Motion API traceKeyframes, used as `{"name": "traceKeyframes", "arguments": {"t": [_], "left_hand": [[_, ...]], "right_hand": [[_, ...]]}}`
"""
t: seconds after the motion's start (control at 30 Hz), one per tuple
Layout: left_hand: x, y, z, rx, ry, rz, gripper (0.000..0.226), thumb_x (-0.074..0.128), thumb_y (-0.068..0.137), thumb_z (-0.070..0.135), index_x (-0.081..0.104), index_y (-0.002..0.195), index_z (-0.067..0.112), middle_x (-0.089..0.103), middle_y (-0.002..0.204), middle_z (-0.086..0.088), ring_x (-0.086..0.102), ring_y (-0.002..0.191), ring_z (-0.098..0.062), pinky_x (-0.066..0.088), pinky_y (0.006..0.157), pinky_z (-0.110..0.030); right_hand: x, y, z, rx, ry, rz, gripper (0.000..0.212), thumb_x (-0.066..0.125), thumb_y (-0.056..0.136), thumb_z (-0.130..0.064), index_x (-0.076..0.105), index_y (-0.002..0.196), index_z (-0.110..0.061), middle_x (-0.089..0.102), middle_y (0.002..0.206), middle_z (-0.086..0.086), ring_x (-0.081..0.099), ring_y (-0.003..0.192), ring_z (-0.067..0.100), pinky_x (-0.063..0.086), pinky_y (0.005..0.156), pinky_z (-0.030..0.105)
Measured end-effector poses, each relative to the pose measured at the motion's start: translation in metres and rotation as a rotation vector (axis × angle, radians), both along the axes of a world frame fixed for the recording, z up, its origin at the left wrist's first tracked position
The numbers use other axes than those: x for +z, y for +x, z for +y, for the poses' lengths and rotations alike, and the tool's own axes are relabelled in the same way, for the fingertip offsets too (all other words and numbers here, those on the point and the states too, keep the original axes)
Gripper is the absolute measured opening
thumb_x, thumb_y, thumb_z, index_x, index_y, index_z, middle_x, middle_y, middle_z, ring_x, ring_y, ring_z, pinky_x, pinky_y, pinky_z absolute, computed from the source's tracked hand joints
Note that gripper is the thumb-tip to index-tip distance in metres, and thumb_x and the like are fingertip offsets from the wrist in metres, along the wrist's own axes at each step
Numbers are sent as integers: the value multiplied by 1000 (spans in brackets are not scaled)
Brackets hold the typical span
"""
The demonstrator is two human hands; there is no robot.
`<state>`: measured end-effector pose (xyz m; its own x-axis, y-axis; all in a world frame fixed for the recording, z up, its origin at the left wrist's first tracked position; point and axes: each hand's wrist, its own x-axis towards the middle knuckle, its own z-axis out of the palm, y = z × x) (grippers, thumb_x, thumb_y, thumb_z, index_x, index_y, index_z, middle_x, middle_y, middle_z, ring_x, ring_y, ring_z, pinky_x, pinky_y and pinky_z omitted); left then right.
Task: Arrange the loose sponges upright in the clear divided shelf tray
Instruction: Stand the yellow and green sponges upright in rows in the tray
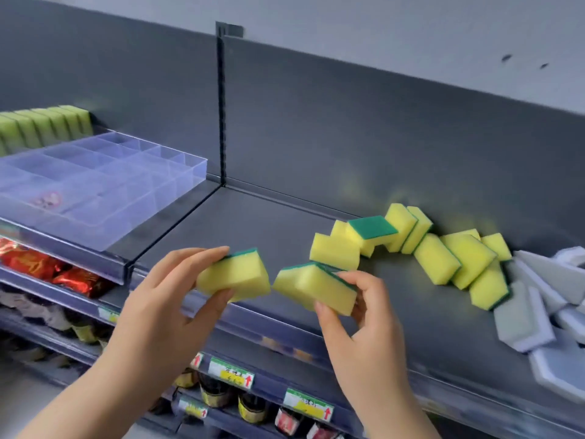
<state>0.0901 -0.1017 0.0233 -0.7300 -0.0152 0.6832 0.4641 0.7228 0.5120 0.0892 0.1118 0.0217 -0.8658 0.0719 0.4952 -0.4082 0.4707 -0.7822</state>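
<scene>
**Head view.** We held one sponge in each hand above the near edge of the shelf. The left grip was clamped on the left sponge between thumb and fingers. The right grip was clamped likewise on the right sponge. The two sponges nearly met corner to corner.

The clear divided tray lay well to the left, and its visible compartments held nothing. A row of upright sponges stood at the far left by the tray's far edge; whether it stood inside the tray we could not tell. To the right, a loose pile of sponges lay tumbled against the back wall, with grey sponges beyond.

We judged the task to be early, with most sponges unplaced. Each sponge was a yellow block with one green scouring face, and it looked soft and light.
</scene>
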Motion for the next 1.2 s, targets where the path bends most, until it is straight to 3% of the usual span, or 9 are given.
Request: {"name": "traceKeyframes", "arguments": {"t": [0.1,0.2,0.3,0.5,0.63,0.7,0.83,1.03,1.2], "left_hand": [[-3,21,-67,46,-12,-2,44,66,73,20,61,116,17,58,108,8,46,100,13,42,81,-12],[-7,35,-124,77,-7,-30,46,66,74,22,60,119,17,57,107,9,51,95,3,46,79,-21],[-3,45,-170,59,-18,-38,46,61,79,35,54,123,27,53,109,19,50,97,8,45,81,-14],[-1,43,-249,118,56,-28,45,71,79,30,55,121,32,57,106,12,53,95,1,48,79,-22],[2,21,-292,154,86,-25,46,75,76,28,58,118,26,56,111,15,51,96,8,42,82,-6],[7,3,-315,166,100,-7,44,74,76,27,59,118,26,56,110,18,51,95,8,42,81,-6],[17,-38,-371,181,81,51,42,66,78,35,56,118,28,56,109,18,54,91,5,46,77,-12],[29,-90,-463,262,167,1,47,78,71,23,59,112,33,57,100,25,57,80,5,43,69,-5],[22,-120,-524,299,226,-2,52,80,71,21,56,113,41,61,102,21,61,83,-8,47,74,-12]], "right_hand": [[-7,12,-57,46,28,0,39,67,73,-29,48,102,-46,60,97,-18,60,88,7,47,67,12],[-12,17,-107,77,45,12,40,73,75,-18,51,98,-44,61,94,-18,60,86,4,43,64,7],[-15,22,-156,127,27,-27,38,67,73,-29,48,100,-46,59,97,-20,59,89,5,45,68,10],[-11,12,-237,206,0,-80,35,68,72,-33,49,96,-48,62,92,-13,62,84,13,52,72,28],[2,-22,-282,233,16,-81,34,70,72,-40,48,97,-49,61,88,-11,61,80,19,54,65,44],[9,-43,-306,231,-4,-52,35,65,66,-49,48,97,-49,61,89,-13,60,77,16,54,61,41],[17,-89,-357,266,-58,14,35,68,68,-40,50,97,-48,62,93,-17,62,83,11,48,67,16],[43,-156,-443,321,-80,14,36,68,67,-40,51,96,-51,62,96,-21,62,87,8,49,71,16],[56,-198,-503,377,-31,9,38,61,67,-51,48,102,-47,60,102,-20,62,91,6,48,69,10]]}}
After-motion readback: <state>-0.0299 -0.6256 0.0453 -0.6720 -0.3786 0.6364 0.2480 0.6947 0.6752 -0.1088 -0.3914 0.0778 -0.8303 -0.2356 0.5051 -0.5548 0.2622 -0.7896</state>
